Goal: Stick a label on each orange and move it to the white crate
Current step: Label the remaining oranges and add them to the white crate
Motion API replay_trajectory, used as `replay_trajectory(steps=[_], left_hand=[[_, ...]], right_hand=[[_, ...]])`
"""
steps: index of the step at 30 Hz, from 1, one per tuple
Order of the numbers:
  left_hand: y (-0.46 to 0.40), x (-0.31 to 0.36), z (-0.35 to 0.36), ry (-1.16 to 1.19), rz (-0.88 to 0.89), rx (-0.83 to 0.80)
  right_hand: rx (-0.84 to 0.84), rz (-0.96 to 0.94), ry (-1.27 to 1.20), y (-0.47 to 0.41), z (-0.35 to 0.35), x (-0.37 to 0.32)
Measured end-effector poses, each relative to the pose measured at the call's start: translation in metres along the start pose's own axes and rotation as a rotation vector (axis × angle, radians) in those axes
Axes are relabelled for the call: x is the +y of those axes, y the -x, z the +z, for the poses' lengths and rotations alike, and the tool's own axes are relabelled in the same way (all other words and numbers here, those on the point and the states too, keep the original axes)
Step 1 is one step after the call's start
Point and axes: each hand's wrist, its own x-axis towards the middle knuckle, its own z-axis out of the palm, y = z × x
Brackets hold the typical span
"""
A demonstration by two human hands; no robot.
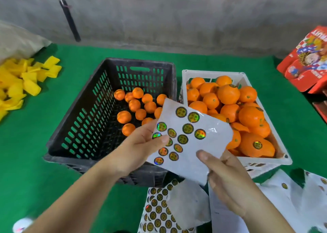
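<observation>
Head view: both my grips, left hand [141, 144] and right hand [223, 177], pinch the label sheet [192, 137]; next I judge I should peel one label for an orange [123, 116].

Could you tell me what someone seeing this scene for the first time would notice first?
Probably the sticker sheet at centre, dotted with shiny round labels and held up by the left hand and the right hand. Behind it stand a black crate with a scatter of oranges on the left and a white crate heaped with oranges on the right. Bright yellow wrappers lie on the green table at far left.
</observation>
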Motion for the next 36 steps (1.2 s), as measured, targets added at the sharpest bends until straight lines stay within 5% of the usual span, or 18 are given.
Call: replay_trajectory(steps=[5,9,12,19,23,28,31,36], left_hand=[[-0.067,-0.033,-0.073,-0.928,-0.302,0.315],[-0.105,-0.078,-0.136,-1.650,-0.924,-0.166],[-0.111,-0.114,-0.159,-1.825,-1.126,-0.228],[-0.112,-0.138,-0.169,-1.891,-1.080,-0.136],[-0.112,-0.092,-0.154,-1.365,-1.053,0.072],[-0.071,-0.011,-0.092,-0.487,-0.600,0.428],[-0.016,0.021,-0.035,0.062,-0.333,0.332],[0.032,0.034,0.035,0.321,-0.139,0.219]], right_hand=[[0.297,-0.057,0.028,-0.017,-0.005,0.009],[0.274,-0.032,0.000,-0.024,-0.009,0.012],[0.291,-0.026,-0.070,-0.027,-0.008,0.018],[0.386,0.022,-0.091,-0.024,-0.009,0.026],[0.377,0.013,-0.151,-0.019,-0.009,0.020],[0.304,-0.007,-0.271,-0.008,-0.004,0.006],[0.320,0.026,-0.230,0.002,-0.001,-0.002],[0.261,-0.003,-0.194,0.023,0.011,-0.011]])
